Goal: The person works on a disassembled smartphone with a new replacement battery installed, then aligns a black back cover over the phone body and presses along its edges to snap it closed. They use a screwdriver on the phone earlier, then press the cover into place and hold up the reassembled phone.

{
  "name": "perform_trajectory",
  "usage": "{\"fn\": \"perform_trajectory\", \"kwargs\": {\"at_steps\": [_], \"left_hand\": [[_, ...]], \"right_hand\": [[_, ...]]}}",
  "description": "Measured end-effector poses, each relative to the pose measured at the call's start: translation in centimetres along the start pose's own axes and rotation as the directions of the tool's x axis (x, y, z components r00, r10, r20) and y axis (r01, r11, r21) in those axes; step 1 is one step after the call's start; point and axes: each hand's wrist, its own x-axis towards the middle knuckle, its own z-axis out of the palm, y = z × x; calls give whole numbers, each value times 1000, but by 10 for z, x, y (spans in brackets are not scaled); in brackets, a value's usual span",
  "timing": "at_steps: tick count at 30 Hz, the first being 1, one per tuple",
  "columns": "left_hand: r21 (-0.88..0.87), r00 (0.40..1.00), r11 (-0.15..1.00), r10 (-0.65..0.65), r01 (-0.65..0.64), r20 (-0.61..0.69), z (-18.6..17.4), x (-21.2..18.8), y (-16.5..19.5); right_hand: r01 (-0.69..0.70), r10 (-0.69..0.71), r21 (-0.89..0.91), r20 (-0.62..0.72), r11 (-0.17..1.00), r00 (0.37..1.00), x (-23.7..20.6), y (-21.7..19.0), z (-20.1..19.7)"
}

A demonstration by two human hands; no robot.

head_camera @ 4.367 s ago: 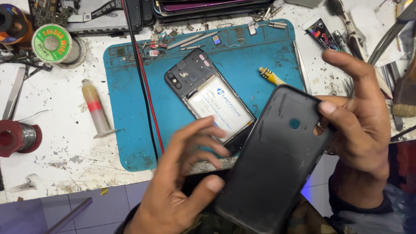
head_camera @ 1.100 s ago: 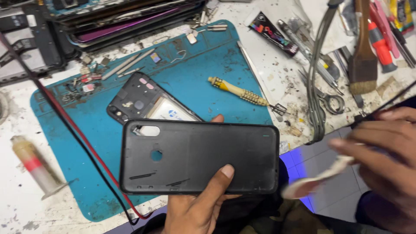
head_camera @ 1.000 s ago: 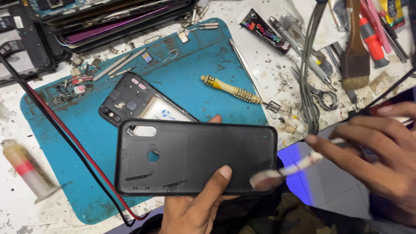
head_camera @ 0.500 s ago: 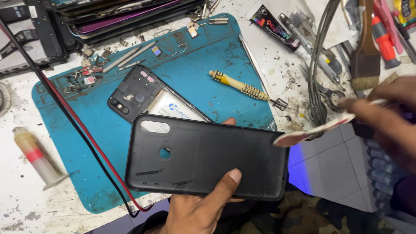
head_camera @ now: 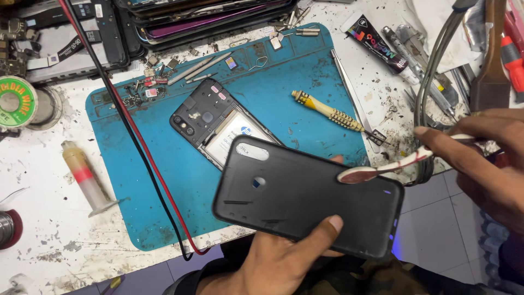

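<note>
Black plastic phone back cover [head_camera: 305, 205], inner face up, in my left hand [head_camera: 284, 259]: thumb clamped over near edge, fingers under. Cover held above front edge of blue silicone work mat [head_camera: 164, 186]; long axis runs left-right, tilted down to right. My right hand [head_camera: 486, 158] pinches thin white curved pry tool [head_camera: 393, 166], fingers closed on it. Tool tip touches cover's upper right edge, so right hand nearer that end. Opened black phone chassis [head_camera: 218, 125] lies on mat behind cover; yellow-handled screwdriver [head_camera: 327, 112] beside it.

A black phone back cover [head_camera: 308, 199] is held flat by the left hand [head_camera: 278, 257]; a worn flat spatula [head_camera: 390, 166] is gripped by the right hand [head_camera: 480, 158], its tip touching the cover's edge above the blue mat [head_camera: 164, 180].
</note>
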Motion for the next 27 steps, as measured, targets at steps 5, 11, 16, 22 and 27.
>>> {"fn": "perform_trajectory", "kwargs": {"at_steps": [5, 11, 16, 22, 27], "left_hand": [[-14, 996, 999, 30, -29, 86, 5, 2, -21], [103, 985, 993, 31, -49, 169, 12, -1, -46], [65, 984, 990, 115, -125, 137, 7, -2, -39], [-82, 996, 992, -89, 91, 24, -2, -4, -22], [69, 972, 970, 228, -232, 62, -2, 4, -28]], "right_hand": [[59, -95, -175, -205, 983, 974, 27, -37, -15], [-8, -64, -208, -338, 978, 939, 55, -54, -25], [-250, 282, 130, -430, 959, 858, 51, -49, -14], [-452, 787, 701, -256, 551, 562, 23, -51, 24], [-513, 836, 721, -167, 465, 522, 13, -48, 34]]}}
